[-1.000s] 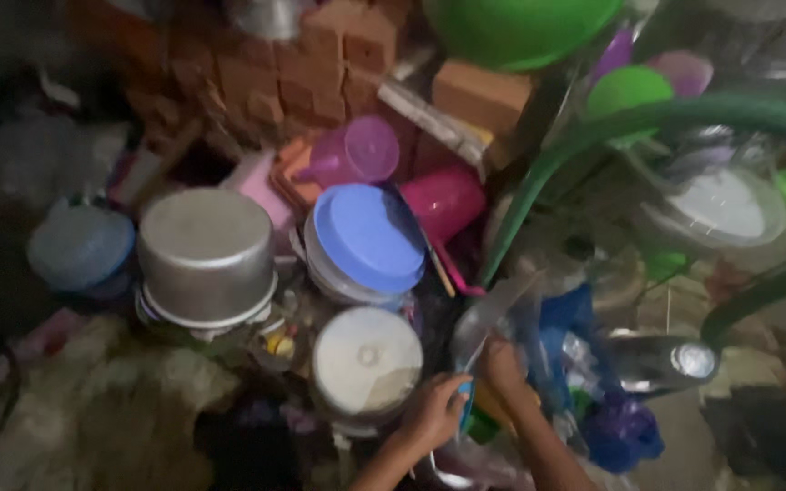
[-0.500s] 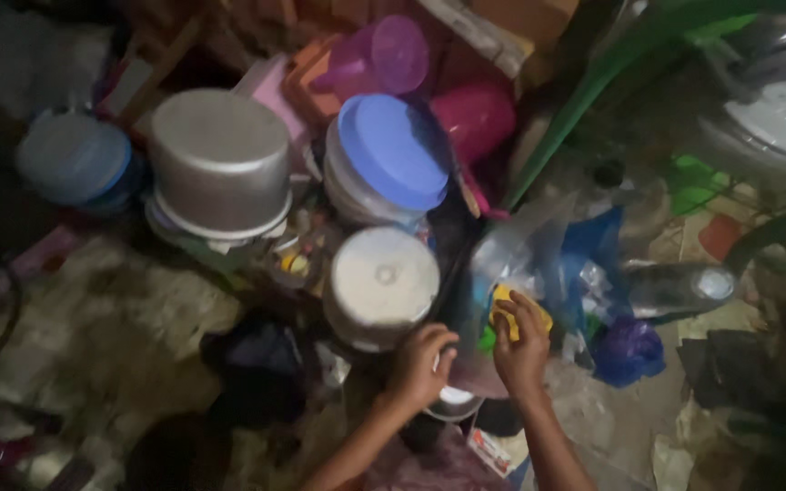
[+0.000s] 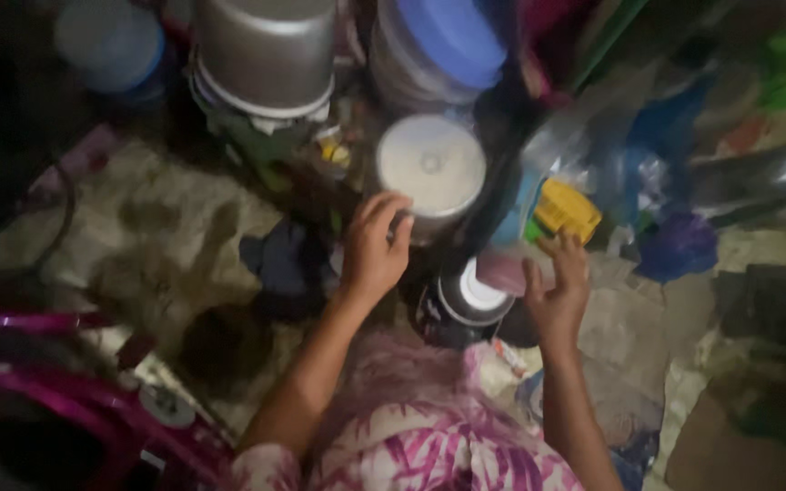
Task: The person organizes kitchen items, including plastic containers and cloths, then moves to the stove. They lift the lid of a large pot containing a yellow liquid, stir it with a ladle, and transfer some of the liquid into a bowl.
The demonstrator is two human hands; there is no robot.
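Fingers of the left hand (image 3: 373, 247) are spread and slightly curled, their tips reaching the near edge of a round white lid (image 3: 430, 166) without closing on it. That lid caps a container standing upright in the middle of the clutter, probably kept covered against dust on this dirty floor. The right hand (image 3: 557, 293) is open too, palm down, fingers loosely fanned. It hovers over a small pinkish thing (image 3: 504, 271), too blurred to name, and I cannot tell whether it touches it. Neither hand grips anything.

Between the two wrists, near the person, sits a dark round vessel with a pale rim (image 3: 468, 305), low on the ground and within easy reach of either hand. Just right of the white lid lies a yellow ridged block (image 3: 568, 210), perhaps a scrubber, tucked against a heap of blue and clear plastic bags (image 3: 643, 173).

Farther off, a metal pot (image 3: 266, 50) stands upside down on a stack, likely so turned to drain or stay clean. Right of it is a tub with a blue lid (image 3: 452, 35), and far left a pale blue covered container (image 3: 109, 41). Dark cloth (image 3: 286, 259) lies crumpled left of the left hand. A magenta plastic frame (image 3: 65, 382) crosses the near left corner, and the person's pink patterned garment (image 3: 411, 445) fills the near edge.
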